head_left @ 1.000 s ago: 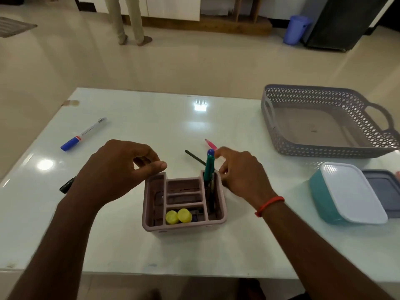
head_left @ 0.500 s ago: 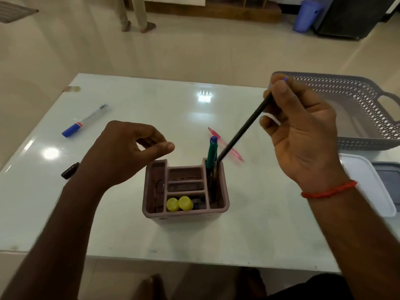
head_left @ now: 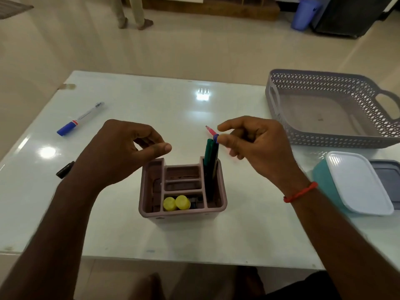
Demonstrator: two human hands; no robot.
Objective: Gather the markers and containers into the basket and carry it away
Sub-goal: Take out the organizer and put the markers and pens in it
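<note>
On the glossy white table (head_left: 129,224), near its front edge: a mauve plastic desk organiser with several compartments (head_left: 183,189). In its tall right slot, upright: a green marker (head_left: 208,154) and a dark pen with a blue tip (head_left: 214,152), close together. In the front compartment: two yellow round caps (head_left: 176,203), side by side and touching. Above the left rear corner of the organiser — the left hand (head_left: 116,152), fingers curled, thumb and forefinger a little apart, nothing between them. Above the right rear corner, the right hand (head_left: 257,148), thumb and forefinger narrowly apart right at the blue tip of the dark pen; touching or not, cannot tell. A red thread band (head_left: 300,192) around the right wrist. Behind the pens, lying flat on the table and partly hidden by the right hand: a pink pen (head_left: 211,131). Far left on the table, well apart from the organiser: a white marker with a blue cap (head_left: 80,119), lying at an angle. Near the left forearm, partly hidden: a black marker (head_left: 65,169). At the right rear of the table — a grey plastic basket with lattice walls and two handles (head_left: 337,141), nothing inside. In front of the basket, near the right edge: a teal container with a white lid (head_left: 357,182), and just beside it on the right a dark grey container (head_left: 387,178), cut off by the frame.
</note>
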